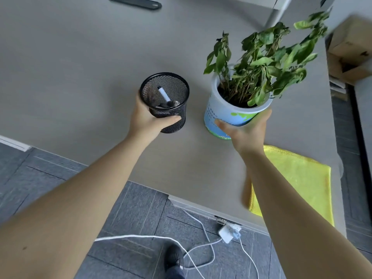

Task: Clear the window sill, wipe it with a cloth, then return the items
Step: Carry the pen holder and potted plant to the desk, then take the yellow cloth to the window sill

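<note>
My left hand [148, 119] is wrapped around a black mesh pen holder [166, 101] that stands on or just above the grey table [80, 77]; a white marker and some dark items lie inside it. My right hand [244, 131] grips the lower side of a white and blue plant pot [225, 113], which is tilted and holds a drooping green plant [265, 63]. A yellow cloth [298, 178] lies flat on the table near its front right edge, partly under my right forearm.
A dark flat object [138, 3] lies at the table's far edge. Cardboard boxes [350, 55] stand to the right. On the grey carpet below the table edge lie white cables [193, 250] and a white power adapter [229, 233]; my shoe [174, 258] is beside them.
</note>
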